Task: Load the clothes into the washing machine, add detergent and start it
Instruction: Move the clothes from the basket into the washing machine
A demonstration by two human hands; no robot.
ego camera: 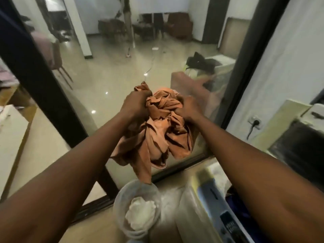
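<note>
A bunched orange garment [162,130] hangs in the air in front of me, gripped from both sides. My left hand [135,106] clutches its upper left part and my right hand [186,109] its upper right part. A loose end of the cloth dangles down toward a clear plastic tub [122,199] that holds white detergent powder [140,213]. At the lower right is the top of the washing machine [213,206], with a blue strip and a control panel [229,227]. Dark clothes [236,202] show in its opening, partly hidden by my right forearm.
A large glass sliding door with a dark frame [40,74] stands straight ahead, with a tiled room and furniture behind it. A white wall with a socket and plug [255,122] is at the right. A pale counter [10,130] lies at the left.
</note>
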